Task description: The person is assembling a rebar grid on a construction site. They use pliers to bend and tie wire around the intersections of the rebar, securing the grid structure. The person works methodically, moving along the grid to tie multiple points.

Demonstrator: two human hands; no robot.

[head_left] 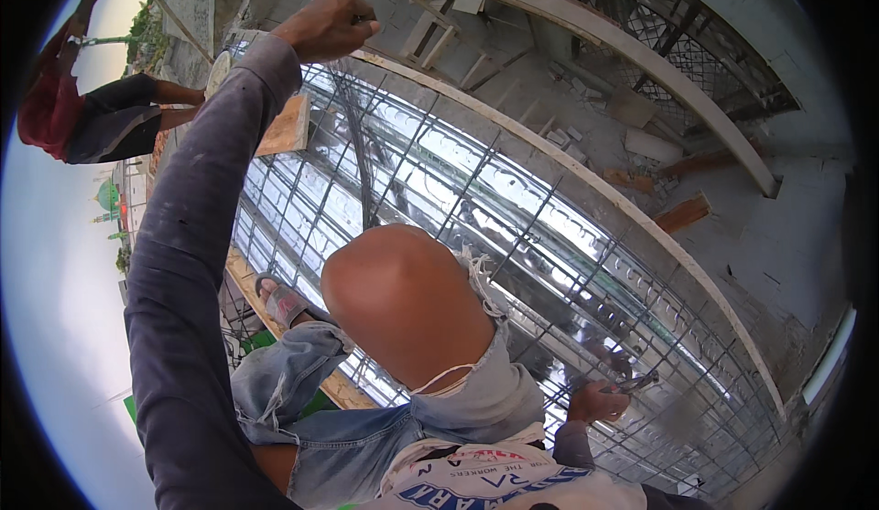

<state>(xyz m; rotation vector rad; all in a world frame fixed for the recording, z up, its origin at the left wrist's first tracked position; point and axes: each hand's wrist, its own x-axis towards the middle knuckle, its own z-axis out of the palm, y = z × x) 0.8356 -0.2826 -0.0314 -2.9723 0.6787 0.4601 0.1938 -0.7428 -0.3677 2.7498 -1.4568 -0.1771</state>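
The person's right hand (600,402) was closed around a dark metal pincer-like hand tool (638,382) over a grid of thin, dark steel bars (537,210), above shiny silver metal sheeting (569,228). The left hand (327,29) was raised, its fingers curled; whether it gripped anything could not be told. A loose bundle of thin, dark wires (355,135) lay across the grid and might have snagged a sleeve. The strapped, open-sandalled foot (286,304) could have caught between bars, upsetting the crouch.
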